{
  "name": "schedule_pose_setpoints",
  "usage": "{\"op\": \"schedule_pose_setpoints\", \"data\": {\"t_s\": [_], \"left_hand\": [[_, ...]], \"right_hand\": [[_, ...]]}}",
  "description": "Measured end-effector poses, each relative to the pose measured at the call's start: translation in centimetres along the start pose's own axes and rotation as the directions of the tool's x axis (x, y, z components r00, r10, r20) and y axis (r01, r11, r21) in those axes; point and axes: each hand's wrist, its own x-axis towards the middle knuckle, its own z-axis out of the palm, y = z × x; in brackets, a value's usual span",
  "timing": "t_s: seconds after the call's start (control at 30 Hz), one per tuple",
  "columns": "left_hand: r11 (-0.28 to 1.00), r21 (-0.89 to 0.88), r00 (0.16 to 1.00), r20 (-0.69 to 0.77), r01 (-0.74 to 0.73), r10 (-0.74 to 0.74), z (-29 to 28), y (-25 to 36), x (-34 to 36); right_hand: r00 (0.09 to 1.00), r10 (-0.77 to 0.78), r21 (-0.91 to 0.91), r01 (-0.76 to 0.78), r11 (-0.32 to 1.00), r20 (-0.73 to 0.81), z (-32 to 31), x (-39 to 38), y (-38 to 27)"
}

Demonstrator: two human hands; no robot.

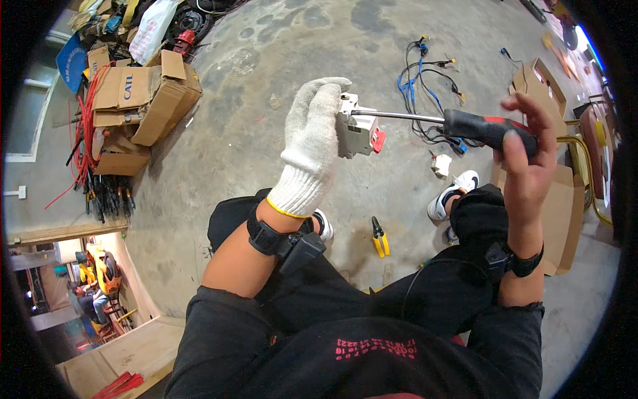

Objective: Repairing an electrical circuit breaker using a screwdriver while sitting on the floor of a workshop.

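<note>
- Gloved left hand [312, 126] is clamping its fingers on the grey-white block [359, 138]
- Screwdriver [455, 122] is running left-right, its tip reaching the block's far part
- Bare right hand [531, 159] is wrapping its fingers around the handle [488, 130]
- Floor [372, 189], giving room nearer, is meeting cardboard [561, 219] at right

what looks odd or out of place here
The left hand wears a white knit glove but the right hand, holding the screwdriver, is bare, an odd mismatch. Cables lie tangled on the floor ahead, and the cardboard box at left looks askew, flaps open. Dark patches mark the floor; whether wet, I can't tell.
</note>
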Motion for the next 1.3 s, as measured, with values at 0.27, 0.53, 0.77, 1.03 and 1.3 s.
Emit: {"op": "schedule_pose_setpoints", "data": {"t_s": [0.27,0.53,0.77,1.03,1.3], "left_hand": [[0.999,0.009,0.997,-0.060,0.053,-0.052,-0.7,-1.0,0.5],[0.995,-0.025,0.994,-0.050,0.100,-0.101,-0.7,-1.4,0.9],[0.995,-0.013,0.994,-0.033,0.103,-0.104,-0.7,-1.2,0.5],[0.995,-0.020,0.994,-0.031,0.100,-0.100,-1.1,-1.6,0.6],[0.984,-0.057,0.986,-0.016,0.166,-0.167,-0.8,-1.7,0.8]], "right_hand": [[0.919,0.276,0.181,-0.333,0.925,0.280,-0.9,0.4,1.1],[0.974,-0.223,0.247,0.207,0.947,0.039,2.0,0.3,-0.5],[0.997,-0.055,0.094,0.051,0.994,0.045,0.8,0.2,0.3],[0.941,0.257,0.157,-0.294,0.943,0.219,-0.6,-0.1,1.3],[0.970,-0.241,0.277,0.222,0.935,0.034,1.5,0.3,-0.2]]}}
